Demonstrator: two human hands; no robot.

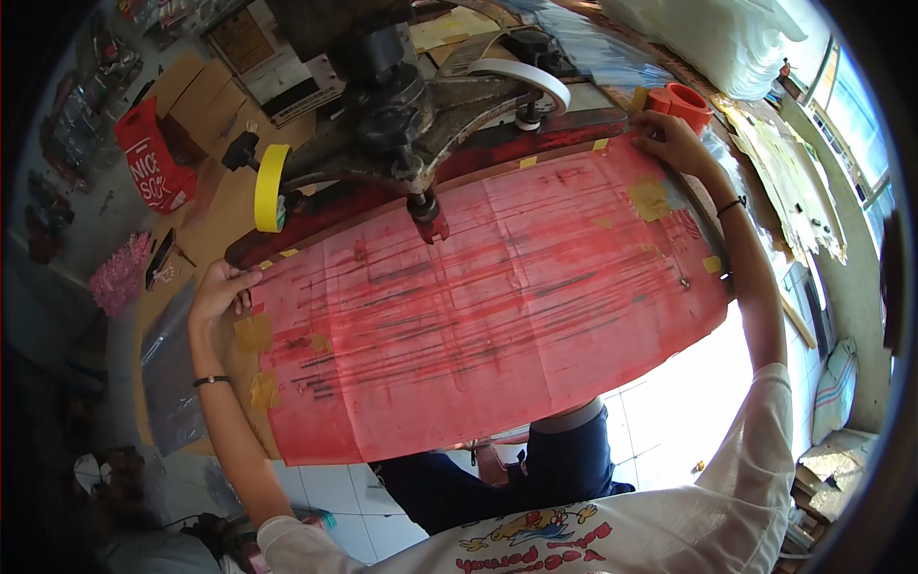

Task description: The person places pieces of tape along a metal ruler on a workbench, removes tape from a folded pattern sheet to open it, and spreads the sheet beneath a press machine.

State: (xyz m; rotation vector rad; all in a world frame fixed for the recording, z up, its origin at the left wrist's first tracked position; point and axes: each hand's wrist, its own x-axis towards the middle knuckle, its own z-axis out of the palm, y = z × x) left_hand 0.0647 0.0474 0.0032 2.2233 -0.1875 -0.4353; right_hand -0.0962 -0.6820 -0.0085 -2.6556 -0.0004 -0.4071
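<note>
A large red-stained sheet (478, 306) with dark streaks, fold lines and yellow tape patches spans the middle of the view. My left hand (222, 290) pinches its upper left corner, thumb on top. At the upper right corner my right hand (669, 145) grips the sheet's edge, fingers bent together. Behind the sheet's far edge runs a dark red-stained bar (335, 218). Above the sheet hangs a metal machine head (387, 115) with a red-tipped end (430, 228); whether the tip touches the sheet I cannot tell.
A yellow tape roll (272, 188) and a white tape roll (535, 81) hang on the machine's arms. Red tape rolls (681, 103) stand beyond my right hand. A red bag (155, 158) lies at the left, and clear plastic (174, 368) below it.
</note>
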